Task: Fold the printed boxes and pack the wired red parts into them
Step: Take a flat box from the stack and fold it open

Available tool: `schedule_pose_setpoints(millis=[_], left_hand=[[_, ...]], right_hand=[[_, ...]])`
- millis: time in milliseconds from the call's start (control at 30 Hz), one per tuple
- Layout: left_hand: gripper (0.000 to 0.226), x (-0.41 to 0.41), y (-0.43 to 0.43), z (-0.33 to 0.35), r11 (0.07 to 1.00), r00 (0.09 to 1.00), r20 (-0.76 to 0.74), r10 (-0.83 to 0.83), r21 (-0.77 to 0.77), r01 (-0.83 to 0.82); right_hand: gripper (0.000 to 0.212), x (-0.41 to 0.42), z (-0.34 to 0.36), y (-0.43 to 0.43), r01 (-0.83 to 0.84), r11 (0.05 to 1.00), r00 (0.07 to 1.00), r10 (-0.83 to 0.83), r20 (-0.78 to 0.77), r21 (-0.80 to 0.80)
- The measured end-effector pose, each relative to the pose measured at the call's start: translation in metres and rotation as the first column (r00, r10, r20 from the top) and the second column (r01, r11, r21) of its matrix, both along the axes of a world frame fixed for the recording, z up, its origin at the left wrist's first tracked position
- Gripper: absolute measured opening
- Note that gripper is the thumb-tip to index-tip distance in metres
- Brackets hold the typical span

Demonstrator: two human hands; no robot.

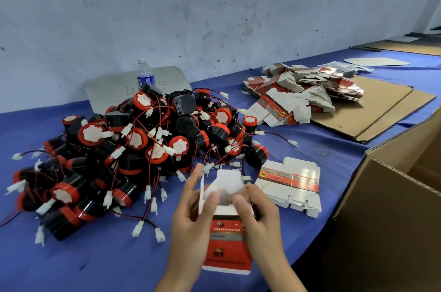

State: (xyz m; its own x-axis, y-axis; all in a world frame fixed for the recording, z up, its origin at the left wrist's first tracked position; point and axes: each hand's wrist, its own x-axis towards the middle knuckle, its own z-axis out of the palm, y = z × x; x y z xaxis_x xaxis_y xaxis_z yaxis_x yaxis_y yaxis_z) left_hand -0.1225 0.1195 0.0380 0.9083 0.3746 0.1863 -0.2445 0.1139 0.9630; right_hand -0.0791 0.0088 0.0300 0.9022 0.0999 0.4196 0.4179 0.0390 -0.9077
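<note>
While held, the box (226, 244) gapes — red-printed, white-flapped.

packing workshop (heaped parts (143, 143), flat boxes (305, 91))

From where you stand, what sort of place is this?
Probably a small workshop's packing bench: a heap of wired red parts on a blue-covered table, a pile of flat printed boxes, and an open cardboard carton alongside.
</note>
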Motion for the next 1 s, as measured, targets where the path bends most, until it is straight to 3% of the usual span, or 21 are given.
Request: schedule_pose_setpoints(millis=[167, 233, 367, 533, 633, 767, 867, 1000], left_hand=[[0.016, -0.006, -0.005, -0.001, 0.989, 0.999, 0.049, 0.018, 0.148, -0.025], [0.025, -0.006, -0.007, -0.001, 0.988, 0.999, 0.039, 0.024, 0.152, -0.030], [0.037, -0.005, -0.003, 0.001, 0.991, 0.999, 0.033, -0.011, 0.132, 0.006], [0.051, -0.006, 0.003, 0.010, 0.988, 0.997, 0.017, -0.069, 0.140, 0.066], [0.055, -0.007, 0.008, 0.014, 0.987, 0.993, 0.044, -0.106, 0.126, 0.100], [0.066, -0.009, 0.017, 0.015, 0.932, 0.983, 0.020, -0.184, 0.322, 0.168], [0.064, -0.009, 0.019, 0.015, 0.883, 0.975, 0.020, -0.220, 0.430, 0.191], [0.050, -0.007, 0.016, 0.017, 0.843, 0.963, 0.063, -0.261, 0.501, 0.196]], right_hand=[[0.052, -0.003, 0.009, -0.001, 0.061, 0.977, 0.978, -0.018, -0.206, 0.205], [0.056, -0.004, 0.013, -0.002, 0.029, 0.962, 0.958, 0.050, -0.281, 0.270], [0.013, -0.002, 0.019, -0.008, -0.114, 0.928, 0.952, 0.204, -0.230, 0.354], [0.033, 0.002, 0.022, -0.013, -0.234, 0.934, 0.931, 0.295, -0.213, 0.271], [0.014, 0.008, 0.019, -0.021, -0.376, 0.890, 0.842, 0.445, -0.305, 0.258], [0.044, 0.017, 0.025, -0.035, -0.552, 0.813, 0.724, 0.578, -0.377, 0.188], [0.043, 0.018, 0.031, -0.040, -0.625, 0.781, 0.735, 0.595, -0.325, 0.016], [0.049, 0.017, 0.030, -0.038, -0.577, 0.785, 0.812, 0.524, -0.257, -0.226]])
